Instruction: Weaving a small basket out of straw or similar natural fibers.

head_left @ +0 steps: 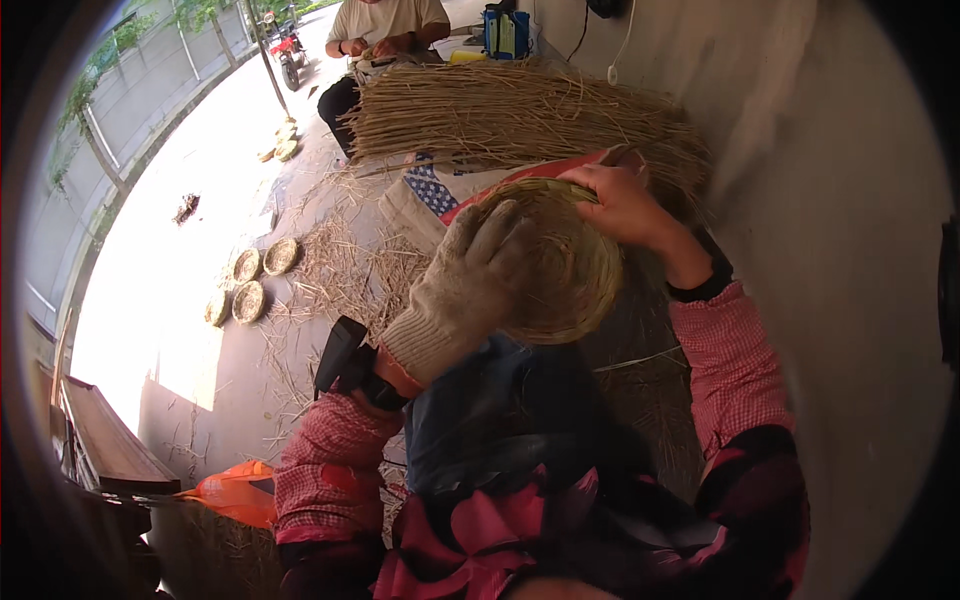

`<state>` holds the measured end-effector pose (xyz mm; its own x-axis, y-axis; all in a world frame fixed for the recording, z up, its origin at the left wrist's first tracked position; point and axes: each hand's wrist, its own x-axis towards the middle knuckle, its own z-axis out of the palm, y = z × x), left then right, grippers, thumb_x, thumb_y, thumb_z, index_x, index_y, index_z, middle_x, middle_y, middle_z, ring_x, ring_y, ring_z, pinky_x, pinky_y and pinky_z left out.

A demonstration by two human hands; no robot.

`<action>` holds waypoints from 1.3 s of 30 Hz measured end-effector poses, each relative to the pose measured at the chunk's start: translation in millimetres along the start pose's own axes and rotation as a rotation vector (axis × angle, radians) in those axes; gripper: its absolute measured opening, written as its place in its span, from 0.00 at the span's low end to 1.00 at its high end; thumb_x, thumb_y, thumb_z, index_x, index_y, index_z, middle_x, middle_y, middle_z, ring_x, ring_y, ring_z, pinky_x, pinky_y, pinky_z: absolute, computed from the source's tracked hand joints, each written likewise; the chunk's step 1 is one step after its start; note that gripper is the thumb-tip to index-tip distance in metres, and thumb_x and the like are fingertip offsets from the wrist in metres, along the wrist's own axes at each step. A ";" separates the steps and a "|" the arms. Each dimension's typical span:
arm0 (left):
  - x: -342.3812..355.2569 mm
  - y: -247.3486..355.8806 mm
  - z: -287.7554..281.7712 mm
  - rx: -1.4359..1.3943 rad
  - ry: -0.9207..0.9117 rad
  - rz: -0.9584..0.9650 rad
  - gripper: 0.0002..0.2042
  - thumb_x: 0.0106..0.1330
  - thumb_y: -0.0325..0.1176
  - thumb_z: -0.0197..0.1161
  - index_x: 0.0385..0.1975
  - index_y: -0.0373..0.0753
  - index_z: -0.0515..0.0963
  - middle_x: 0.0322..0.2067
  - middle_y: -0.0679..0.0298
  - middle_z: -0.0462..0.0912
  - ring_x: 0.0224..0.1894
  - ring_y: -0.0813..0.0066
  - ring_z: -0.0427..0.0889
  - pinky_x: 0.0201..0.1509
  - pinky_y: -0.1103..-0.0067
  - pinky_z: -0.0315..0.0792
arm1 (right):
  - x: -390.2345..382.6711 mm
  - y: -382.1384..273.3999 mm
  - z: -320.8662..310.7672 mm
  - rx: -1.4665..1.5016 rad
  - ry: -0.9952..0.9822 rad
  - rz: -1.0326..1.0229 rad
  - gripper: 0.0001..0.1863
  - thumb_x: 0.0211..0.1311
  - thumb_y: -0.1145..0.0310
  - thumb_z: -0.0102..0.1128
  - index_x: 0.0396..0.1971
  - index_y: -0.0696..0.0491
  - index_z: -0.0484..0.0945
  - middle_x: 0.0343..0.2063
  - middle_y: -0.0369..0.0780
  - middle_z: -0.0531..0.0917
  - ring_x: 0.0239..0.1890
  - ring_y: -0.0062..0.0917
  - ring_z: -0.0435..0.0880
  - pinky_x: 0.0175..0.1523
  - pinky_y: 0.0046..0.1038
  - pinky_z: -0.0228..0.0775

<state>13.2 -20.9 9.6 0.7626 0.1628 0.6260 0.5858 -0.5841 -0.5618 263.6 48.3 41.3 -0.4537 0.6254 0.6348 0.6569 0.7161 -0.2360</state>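
Observation:
A round, shallow basket of coiled straw [565, 285] is held above my lap, its inside partly hidden by my left hand [465, 275]. That hand wears a cream knitted glove, and its fingers bend over the basket's left part, pressed on it. My bare right hand [625, 210] grips the upper right rim between thumb and fingers. Below the basket lies dark cloth over my legs [500, 400]. Just behind it is a folded sack [420, 215] with red and starred blue printing.
A long straw bundle [520, 105] lies beyond, with a seated co-worker [385, 30] behind it. Several small baskets [281, 257] and straw scraps [330, 260] lie at left, near an orange bag [230, 495] and boards [115, 440]. A wall [850, 200] stands at right.

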 end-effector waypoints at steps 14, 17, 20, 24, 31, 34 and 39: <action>-69.5 -99.0 -65.4 -0.886 0.485 -0.861 0.11 0.70 0.28 0.53 0.47 0.35 0.77 0.21 0.73 0.72 0.21 0.91 0.64 0.23 0.89 0.57 | -6.1 -27.1 39.3 0.000 -0.110 -0.190 0.18 0.54 0.72 0.63 0.47 0.53 0.78 0.37 0.43 0.80 0.41 0.40 0.81 0.45 0.35 0.74; -76.8 -109.1 -30.1 -0.657 0.389 -0.616 0.12 0.68 0.27 0.58 0.49 0.34 0.77 0.29 0.66 0.83 0.26 0.85 0.74 0.30 0.86 0.68 | -1.7 -23.5 53.4 -0.047 0.039 -0.242 0.17 0.53 0.73 0.63 0.45 0.53 0.78 0.38 0.43 0.79 0.40 0.41 0.80 0.44 0.36 0.73; -81.5 -91.0 -30.7 -0.496 0.101 -0.695 0.10 0.67 0.27 0.58 0.45 0.36 0.80 0.39 0.54 0.86 0.43 0.65 0.86 0.43 0.76 0.77 | -9.0 -21.3 50.5 -0.076 0.068 -0.141 0.15 0.53 0.73 0.63 0.43 0.53 0.78 0.37 0.43 0.79 0.39 0.41 0.81 0.43 0.37 0.73; -113.3 -97.0 -36.4 -0.507 -0.046 -0.739 0.10 0.67 0.30 0.57 0.45 0.41 0.81 0.37 0.54 0.85 0.39 0.58 0.85 0.39 0.73 0.78 | -12.0 -16.5 26.7 -0.074 0.112 -0.142 0.14 0.53 0.73 0.63 0.41 0.53 0.78 0.36 0.43 0.80 0.37 0.42 0.80 0.41 0.37 0.73; -126.5 -48.9 26.6 -0.579 -0.304 -0.488 0.11 0.66 0.36 0.58 0.43 0.45 0.82 0.35 0.54 0.85 0.37 0.55 0.84 0.40 0.67 0.77 | -28.2 -11.1 46.3 -0.091 0.113 -0.068 0.14 0.51 0.73 0.64 0.40 0.53 0.78 0.33 0.42 0.79 0.36 0.42 0.80 0.40 0.38 0.72; -158.4 -0.3 25.4 -0.899 -0.386 -0.592 0.12 0.67 0.41 0.57 0.44 0.46 0.82 0.35 0.55 0.84 0.38 0.54 0.84 0.39 0.67 0.77 | -94.6 -15.0 72.0 -0.052 0.043 0.052 0.14 0.49 0.73 0.64 0.40 0.52 0.78 0.33 0.42 0.78 0.37 0.42 0.80 0.40 0.38 0.72; -168.5 52.4 -2.9 -0.787 -0.651 -0.518 0.11 0.62 0.39 0.61 0.41 0.46 0.82 0.30 0.56 0.84 0.33 0.54 0.84 0.36 0.66 0.77 | -174.5 -40.3 99.4 0.045 -0.079 0.203 0.13 0.52 0.71 0.63 0.40 0.50 0.79 0.34 0.41 0.78 0.38 0.40 0.81 0.41 0.39 0.73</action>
<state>-85.5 -81.2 -123.8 0.6115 0.7758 0.1557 0.7118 -0.6253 0.3199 256.5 -58.9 -133.1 -0.3619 0.7793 0.5115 0.7131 0.5849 -0.3866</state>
